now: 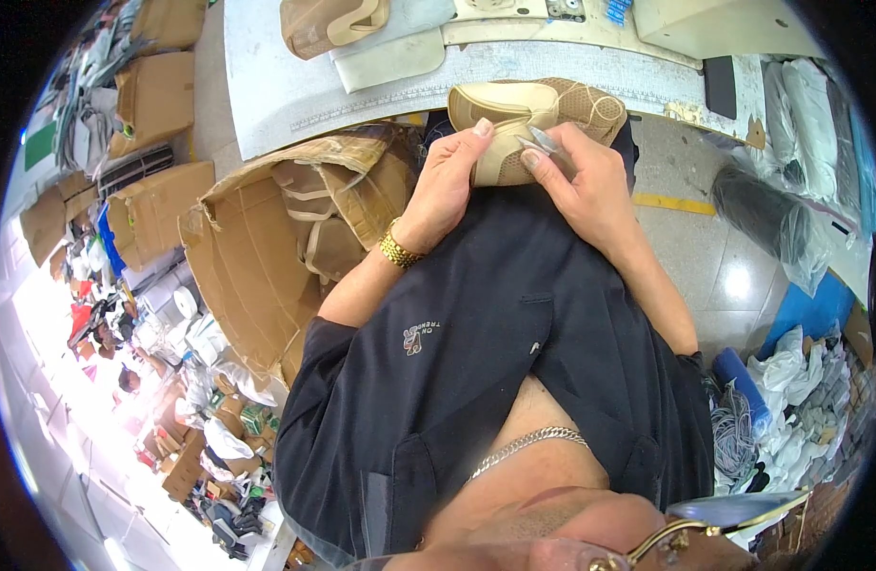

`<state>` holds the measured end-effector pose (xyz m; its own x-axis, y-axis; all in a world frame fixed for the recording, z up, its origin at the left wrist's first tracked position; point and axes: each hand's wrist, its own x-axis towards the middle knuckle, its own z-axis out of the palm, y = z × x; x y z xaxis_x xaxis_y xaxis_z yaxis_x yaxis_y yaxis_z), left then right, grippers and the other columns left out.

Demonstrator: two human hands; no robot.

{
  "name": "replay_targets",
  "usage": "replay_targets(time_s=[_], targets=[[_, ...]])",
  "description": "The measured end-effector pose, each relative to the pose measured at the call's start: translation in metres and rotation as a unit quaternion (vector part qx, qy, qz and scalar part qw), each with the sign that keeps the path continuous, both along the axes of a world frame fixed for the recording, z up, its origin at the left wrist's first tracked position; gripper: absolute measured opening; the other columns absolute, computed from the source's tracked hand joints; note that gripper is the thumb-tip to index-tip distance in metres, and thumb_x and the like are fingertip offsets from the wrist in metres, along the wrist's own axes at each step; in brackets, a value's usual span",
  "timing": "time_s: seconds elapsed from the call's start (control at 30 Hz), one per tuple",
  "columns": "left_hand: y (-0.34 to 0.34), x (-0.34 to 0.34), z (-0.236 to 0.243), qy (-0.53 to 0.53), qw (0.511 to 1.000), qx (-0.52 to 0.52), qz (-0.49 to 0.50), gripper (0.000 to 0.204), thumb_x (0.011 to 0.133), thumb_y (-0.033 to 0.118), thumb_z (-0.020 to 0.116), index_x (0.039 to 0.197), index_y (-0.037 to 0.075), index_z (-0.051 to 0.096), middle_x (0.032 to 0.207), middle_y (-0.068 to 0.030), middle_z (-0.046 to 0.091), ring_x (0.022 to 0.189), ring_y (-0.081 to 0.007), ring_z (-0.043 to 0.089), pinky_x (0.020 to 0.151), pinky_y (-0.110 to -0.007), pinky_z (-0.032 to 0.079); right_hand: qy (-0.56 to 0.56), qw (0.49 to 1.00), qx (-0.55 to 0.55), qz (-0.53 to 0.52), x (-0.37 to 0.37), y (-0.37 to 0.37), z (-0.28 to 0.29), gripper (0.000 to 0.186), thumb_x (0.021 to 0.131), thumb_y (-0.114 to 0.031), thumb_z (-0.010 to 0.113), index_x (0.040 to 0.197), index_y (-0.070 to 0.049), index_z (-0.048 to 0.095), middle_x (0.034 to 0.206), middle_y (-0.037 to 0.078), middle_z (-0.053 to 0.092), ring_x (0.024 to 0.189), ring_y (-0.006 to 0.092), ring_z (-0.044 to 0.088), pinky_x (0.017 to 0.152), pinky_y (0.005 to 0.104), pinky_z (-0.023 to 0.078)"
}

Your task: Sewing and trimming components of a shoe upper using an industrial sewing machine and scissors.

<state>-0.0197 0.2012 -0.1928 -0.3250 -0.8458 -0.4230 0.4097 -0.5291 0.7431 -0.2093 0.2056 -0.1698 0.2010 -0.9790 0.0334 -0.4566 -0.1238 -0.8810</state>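
Holding the beige shoe upper (pixel 501 145) in the left hand (pixel 447 173) by the counter (pixel 276 86) edge, pointed metal tool (pixel 541 140) gripped in the right hand (pixel 587 176), risks nicked mesh (pixel 598 107) should the tip slip.

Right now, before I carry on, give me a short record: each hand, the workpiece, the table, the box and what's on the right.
Left hand: pinches the tan shoe upper
Right hand: holds a small pointed metal tool at the upper; contact unclear
Workpiece: partly mesh, held at the white table's near edge
Table: second tan upper toward the left
Box: open cardboard box, left, uppers inside
Right side: plastic-wrapped dark roll
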Motion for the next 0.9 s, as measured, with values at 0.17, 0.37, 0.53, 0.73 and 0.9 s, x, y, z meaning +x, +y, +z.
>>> replay_targets(time_s=[0.17, 0.37, 0.53, 0.73, 0.9], targets=[[-0.0006, -0.0031, 0.0024, -0.011, 1.0, -0.01, -0.005, 0.038, 0.103, 0.028, 0.046, 0.109, -0.004, 0.065, 0.102, -0.0052, 0.068, 0.088, -0.0072, 0.061, 0.081, -0.023, 0.049, -0.01, 1.0, 0.014, -0.011, -0.0005, 0.0002, -0.004, 0.027, 0.088, -0.028, 0.067, 0.094, -0.003, 0.06, 0.072, 0.012, 0.061, 0.059, 0.0254, 0.059, 0.056, 0.0347, 0.046], [-0.0014, -0.0039, 0.0022, -0.013, 1.0, -0.014, -0.001, 0.037, 0.103, 0.029, 0.047, 0.107, -0.003, 0.066, 0.1, -0.0041, 0.069, 0.086, -0.0061, 0.061, 0.08, -0.023, 0.049, -0.023, 1.0, 0.009, -0.012, -0.0015, -0.0009, -0.0032, 0.026, 0.088, -0.028, 0.068, 0.093, -0.003, 0.061, 0.072, 0.011, 0.061, 0.058, 0.0228, 0.059, 0.055, 0.033, 0.045], [-0.0028, -0.0046, 0.0021, -0.023, 0.999, -0.025, -0.012, 0.036, 0.103, 0.028, 0.048, 0.102, -0.002, 0.068, 0.097, -0.0026, 0.069, 0.085, -0.0042, 0.059, 0.078, -0.021, 0.047, -0.014, 0.999, -0.029, -0.002, -0.0029, -0.0013, -0.0031, 0.024, 0.087, -0.026, 0.069, 0.092, -0.004, 0.062, 0.073, 0.01, 0.061, 0.06, 0.0214, 0.06, 0.056, 0.0323, 0.047], [-0.0032, -0.0046, -0.0012, -0.045, 0.998, -0.034, -0.01, 0.036, 0.103, 0.029, 0.048, 0.102, -0.002, 0.068, 0.094, 0.0003, 0.067, 0.082, -0.0027, 0.057, 0.076, -0.02, 0.046, -0.012, 0.997, -0.064, 0.031, -0.0011, -0.0029, 0.0032, 0.022, 0.085, -0.024, 0.071, 0.09, -0.004, 0.063, 0.074, 0.01, 0.063, 0.062, 0.0226, 0.062, 0.059, 0.0328, 0.049], [-0.0028, -0.0046, 0.0005, -0.055, 0.998, -0.036, -0.013, 0.036, 0.103, 0.028, 0.049, 0.103, -0.002, 0.067, 0.093, 0.0008, 0.067, 0.082, -0.0024, 0.056, 0.075, -0.021, 0.046, 0.014, 0.999, -0.042, 0.005, -0.0019, 0.0003, -0.0007, 0.024, 0.084, -0.025, 0.071, 0.09, -0.003, 0.062, 0.073, 0.011, 0.062, 0.062, 0.0254, 0.062, 0.058, 0.0339, 0.049]])
